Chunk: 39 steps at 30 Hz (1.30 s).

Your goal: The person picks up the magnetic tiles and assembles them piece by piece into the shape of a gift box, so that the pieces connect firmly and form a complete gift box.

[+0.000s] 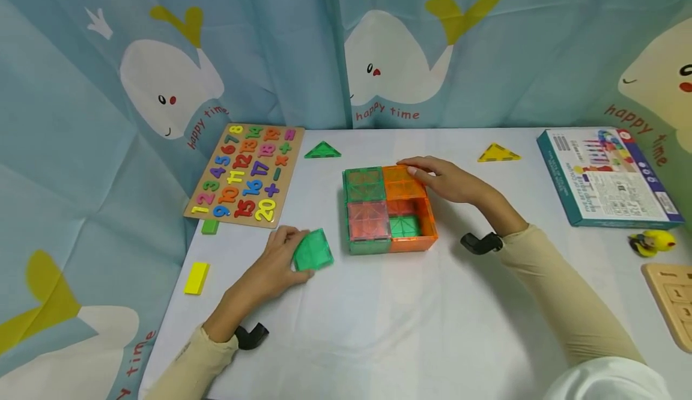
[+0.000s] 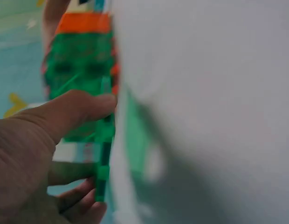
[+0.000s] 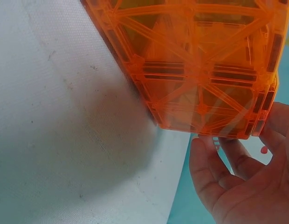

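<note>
My left hand (image 1: 276,265) pinches a green square magnetic tile (image 1: 313,250) between thumb and fingers, just left of a box built from magnetic tiles (image 1: 369,245). In the left wrist view the tile (image 2: 103,149) appears edge-on, close over the white table. The box has green, pink and orange tiles on top, and its front right square is uncovered, showing a green tile (image 1: 405,226) inside. My right hand (image 1: 451,181) holds the box's back right corner. The right wrist view shows its curled fingers (image 3: 205,172) at the end of the orange wall (image 3: 200,84).
Around the white table (image 1: 373,322) lie a number puzzle board (image 1: 238,175), a green triangle tile (image 1: 322,150), a yellow triangle tile (image 1: 497,153), a boxed toy set (image 1: 611,178), a yellow figure (image 1: 653,242), a wooden board (image 1: 673,298), and yellow (image 1: 197,278) and green blocks (image 1: 209,227).
</note>
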Tool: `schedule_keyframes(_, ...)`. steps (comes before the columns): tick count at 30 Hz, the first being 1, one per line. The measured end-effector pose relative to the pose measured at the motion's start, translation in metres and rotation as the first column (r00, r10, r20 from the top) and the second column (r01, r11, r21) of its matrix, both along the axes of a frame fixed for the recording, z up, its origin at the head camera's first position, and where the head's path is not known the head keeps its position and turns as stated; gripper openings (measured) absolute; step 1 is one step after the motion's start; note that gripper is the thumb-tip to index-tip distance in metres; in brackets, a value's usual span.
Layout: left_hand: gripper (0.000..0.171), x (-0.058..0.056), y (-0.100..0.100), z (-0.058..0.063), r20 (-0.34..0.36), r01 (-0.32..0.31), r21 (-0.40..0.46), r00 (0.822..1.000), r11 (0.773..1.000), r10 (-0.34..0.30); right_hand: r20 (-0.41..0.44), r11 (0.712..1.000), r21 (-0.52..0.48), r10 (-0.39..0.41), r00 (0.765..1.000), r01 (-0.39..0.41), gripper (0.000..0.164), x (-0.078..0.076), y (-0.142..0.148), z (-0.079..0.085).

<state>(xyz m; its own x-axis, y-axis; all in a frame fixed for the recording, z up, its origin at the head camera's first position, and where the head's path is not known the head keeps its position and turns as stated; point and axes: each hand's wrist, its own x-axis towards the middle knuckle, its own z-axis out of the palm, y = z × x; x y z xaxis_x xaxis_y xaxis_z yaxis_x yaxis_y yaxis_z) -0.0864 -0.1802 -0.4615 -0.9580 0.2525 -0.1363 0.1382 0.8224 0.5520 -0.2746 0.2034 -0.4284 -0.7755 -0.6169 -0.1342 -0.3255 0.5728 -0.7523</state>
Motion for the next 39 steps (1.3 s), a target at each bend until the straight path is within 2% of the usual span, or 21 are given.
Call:
schedule_keyframes(4,0.084,-0.028,0.009,0.027,-0.155,-0.045,0.064,0.986,0.997,0.054,-0.001,1.000,-0.001,-0.002,1.000,0.002,0.046,0.000,0.000,0.001)
schedule_keyframes(6,0.085,-0.038,0.020,0.040,-0.187,-0.021,0.100,0.982,0.995,0.040,0.003,1.000,-0.007,0.000,1.000,0.000,0.046,0.001,0.000,0.001)
schedule_keyframes(8,0.088,-0.046,0.036,0.050,-0.199,0.050,0.114,0.980,0.992,-0.027,0.007,1.000,-0.011,-0.001,1.000,0.001,0.046,0.001,0.000,0.002)
schedule_keyframes(10,0.090,-0.051,0.057,0.056,-0.192,0.145,0.116,0.974,0.983,-0.121,0.010,1.000,-0.011,0.000,1.000,0.000,0.046,0.002,-0.001,0.004)
schedule_keyframes(12,0.089,-0.054,0.081,0.060,-0.188,0.253,0.103,0.955,0.962,-0.230,0.012,1.000,-0.010,0.001,1.000,-0.001,0.045,0.003,0.000,0.005)
schedule_keyframes(14,0.087,-0.057,0.104,0.062,-0.202,0.342,0.067,0.925,0.937,-0.323,0.017,1.000,-0.010,0.003,1.000,-0.003,0.045,0.003,0.000,0.006)
schedule_keyframes(18,0.082,-0.066,0.140,0.060,-0.204,0.430,-0.042,0.880,0.902,-0.429,0.028,1.000,-0.018,0.006,1.000,-0.005,0.046,0.003,0.001,0.006)
schedule_keyframes(20,0.081,-0.071,0.151,0.058,-0.193,0.445,-0.097,0.869,0.890,-0.456,0.031,1.000,-0.023,0.004,0.999,-0.004,0.046,0.003,0.001,0.005)
schedule_keyframes(24,0.080,-0.076,0.160,0.054,-0.155,0.452,-0.134,0.869,0.882,-0.469,0.032,1.000,-0.025,0.004,0.999,-0.003,0.046,0.003,0.002,0.004)
schedule_keyframes(31,0.077,-0.078,0.150,0.054,-0.082,0.444,-0.119,0.887,0.888,-0.455,0.038,1.000,-0.018,0.002,0.999,-0.001,0.047,0.003,0.000,0.006)
schedule_keyframes(35,0.077,-0.077,0.144,0.052,-0.086,0.429,-0.113,0.894,0.896,-0.439,0.040,1.000,-0.022,-0.004,0.999,0.005,0.047,0.002,0.001,0.005)
schedule_keyframes(39,0.081,-0.072,0.135,0.047,-0.111,0.424,-0.097,0.894,0.900,-0.433,0.041,0.999,-0.038,-0.004,0.999,0.005,0.047,0.001,0.000,0.002)
